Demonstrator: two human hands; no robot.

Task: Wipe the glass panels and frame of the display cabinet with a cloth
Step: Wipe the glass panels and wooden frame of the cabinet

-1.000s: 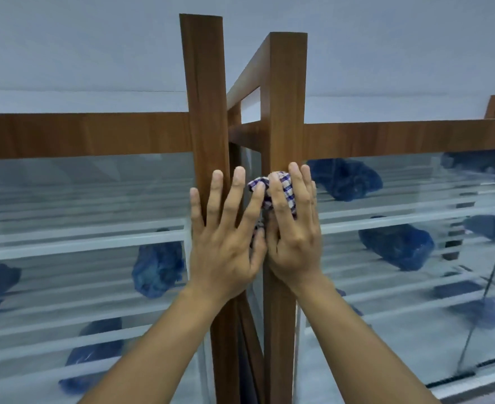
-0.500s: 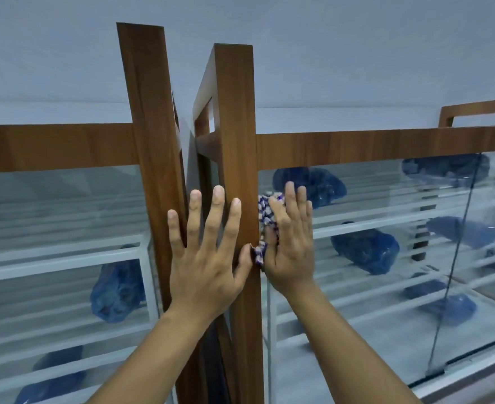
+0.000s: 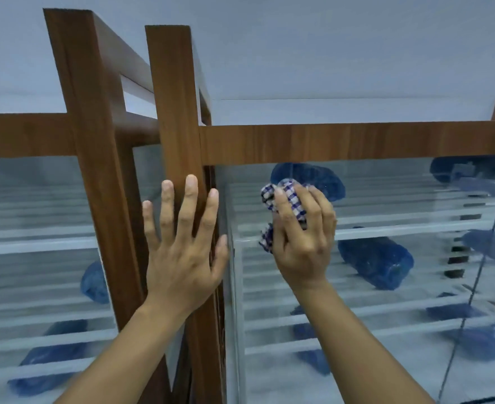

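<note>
While the left hand (image 3: 182, 246) lies flat with fingers spread on the wooden post (image 3: 176, 112) of the cabinet, the right hand (image 3: 304, 237) presses a bunched checked cloth (image 3: 287, 199) to the glass panel (image 3: 386, 316) just right of it, fingers curled around it. Blue bundles (image 3: 374, 262) sit on shelves behind.

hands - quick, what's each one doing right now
Left hand: open, fingers spread flat on the wooden post, holding nothing.
Right hand: closed on the checked cloth, against the glass panel.
</note>
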